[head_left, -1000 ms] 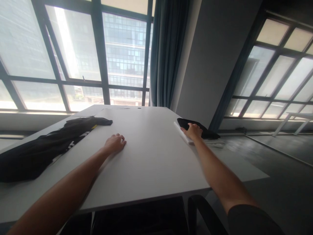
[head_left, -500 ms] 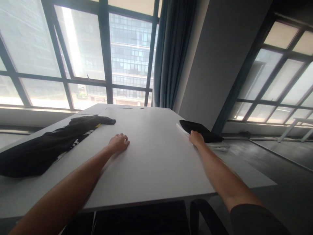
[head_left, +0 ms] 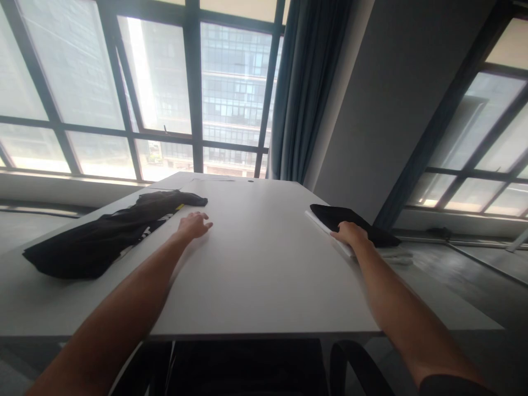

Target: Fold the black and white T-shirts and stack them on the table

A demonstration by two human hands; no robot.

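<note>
My left hand (head_left: 193,225) is open over the white table, its fingers loosely spread with nothing in them. Left of it lies a long, bunched black garment (head_left: 103,236) with white lettering and a small yellow patch along its near edge. On the right, a folded black cloth (head_left: 361,223) rests on top of white folded material (head_left: 319,223) at the table's side. My right hand (head_left: 350,234) lies against the near edge of this pile, its fingers apart and touching it. The undersides of the right fingers are hidden.
The white table (head_left: 256,275) reaches from the near edge toward the windows. A chair with a black armrest (head_left: 358,368) stands below the near edge. Behind are a blue curtain (head_left: 295,110) and a grey pillar (head_left: 391,110).
My left hand has shifted slightly away from me, nearer the black garment, with its fingers more spread. My right hand has slid rightward along the pile's edge. The view has turned slightly left.
</note>
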